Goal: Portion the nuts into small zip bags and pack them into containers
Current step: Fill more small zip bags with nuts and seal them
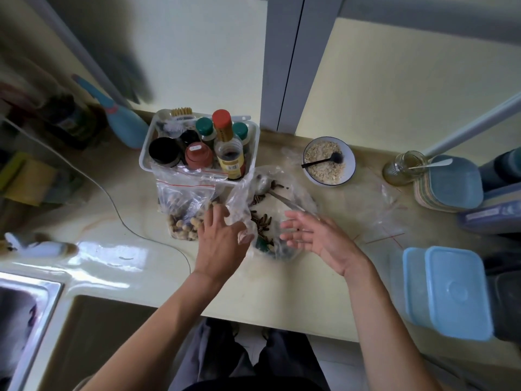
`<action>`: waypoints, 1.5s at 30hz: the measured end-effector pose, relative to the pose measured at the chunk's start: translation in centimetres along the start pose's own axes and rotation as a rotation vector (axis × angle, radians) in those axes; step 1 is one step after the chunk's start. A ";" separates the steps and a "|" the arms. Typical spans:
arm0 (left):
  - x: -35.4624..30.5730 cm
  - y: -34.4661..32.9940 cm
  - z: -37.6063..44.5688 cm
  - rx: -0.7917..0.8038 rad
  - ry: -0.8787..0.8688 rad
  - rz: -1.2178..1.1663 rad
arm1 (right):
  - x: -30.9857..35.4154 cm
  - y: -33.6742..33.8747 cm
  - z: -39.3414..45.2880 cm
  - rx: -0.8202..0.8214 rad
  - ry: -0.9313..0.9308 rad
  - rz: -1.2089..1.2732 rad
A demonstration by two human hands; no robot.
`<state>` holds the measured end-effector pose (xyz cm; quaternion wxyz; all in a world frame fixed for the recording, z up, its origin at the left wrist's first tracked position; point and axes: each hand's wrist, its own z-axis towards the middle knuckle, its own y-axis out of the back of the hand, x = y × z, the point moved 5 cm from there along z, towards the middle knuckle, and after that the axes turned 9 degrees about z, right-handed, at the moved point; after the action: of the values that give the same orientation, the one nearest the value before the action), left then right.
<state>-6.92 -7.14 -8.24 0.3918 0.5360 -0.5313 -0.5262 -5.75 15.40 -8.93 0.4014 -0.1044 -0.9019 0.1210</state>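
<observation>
A clear plastic bag (282, 204) of dark seeds lies open on the counter with a metal spoon (282, 200) inside it. My left hand (222, 238) hovers at its left edge, fingers spread and straight, thumb touching the bunched plastic. My right hand (313, 235) is held open over the bag's right side, palm facing left, holding nothing. A red-striped zip bag of peanuts (183, 204) sits just left of my left hand. Two light blue lidded containers (448, 289) stand at the right front. Empty zip bags (377, 210) lie flat beyond my right hand.
A white bowl (348, 153) of pale nut pieces holds a black spoon. A white basket (146, 153) of spice bottles stands behind the peanuts. A glass jar (403, 167) and a stack of lids (451, 184) are at the far right. A steel sink (31, 306) and a cable (127, 224) are at the left.
</observation>
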 end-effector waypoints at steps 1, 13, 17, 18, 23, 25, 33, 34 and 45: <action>0.1 0.0 0.0 -0.027 0.044 -0.006 | 0.5 0.2 0.1 -0.052 0.045 -0.065; 1.7 -1.6 1.1 0.123 0.167 -0.452 | 0.4 -2.2 4.0 -0.131 0.536 -0.537; 1.5 -0.5 0.9 0.123 0.201 -0.487 | -2.5 -2.7 4.7 -0.097 0.678 -0.935; 1.7 -0.2 0.8 0.128 0.216 -0.503 | -2.8 -2.6 4.4 -0.124 0.670 -0.988; 2.5 1.7 0.8 0.084 0.213 -0.565 | -2.5 -1.1 2.8 -0.309 0.561 -1.082; 2.4 2.9 0.8 0.060 0.211 -0.573 | -2.0 -0.6 2.3 -0.303 0.564 -0.977; 1.4 6.3 1.5 0.048 0.214 -0.662 | 3.7 0.1 -0.5 -0.546 0.836 -0.860; 1.3 6.7 1.6 0.044 0.208 -0.675 | 4.5 0.4 -0.7 -0.587 0.856 -0.856; -0.1 12.1 1.9 -0.022 0.201 -0.666 | 11.7 0.4 -4.4 -0.535 0.852 -0.850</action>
<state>-10.73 -8.35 3.32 0.2548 0.7249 -0.2801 -0.5754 -10.08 19.67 1.99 0.6962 0.1261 -0.6258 -0.3283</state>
